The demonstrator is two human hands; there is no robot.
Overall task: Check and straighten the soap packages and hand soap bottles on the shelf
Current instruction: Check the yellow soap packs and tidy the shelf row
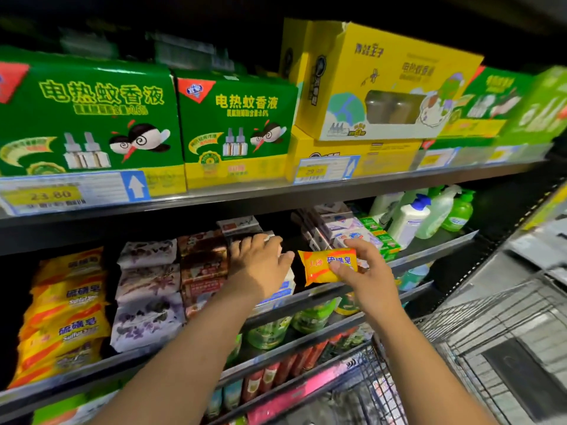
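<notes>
My right hand (363, 268) pinches a yellow sulfur soap packet (326, 266), held in the air in front of the middle shelf. My left hand (260, 263) reaches onto a stack of white and blue soap packages (283, 286), fingers spread over its top. Stacks of soap fill the shelf: yellow sulfur soap (66, 314) at far left, then white-purple packets (147, 289), then brown-red packets (204, 265). Boxed soaps (349, 231) lie to the right, and hand soap bottles (429, 214) stand at the far right end.
The shelf above holds green mosquito-liquid boxes (89, 118) and yellow boxes (383, 84) behind price tags (70, 191). Lower shelves carry green refill pouches (276, 329) and tubes. A wire shopping cart (491, 348) stands at the lower right.
</notes>
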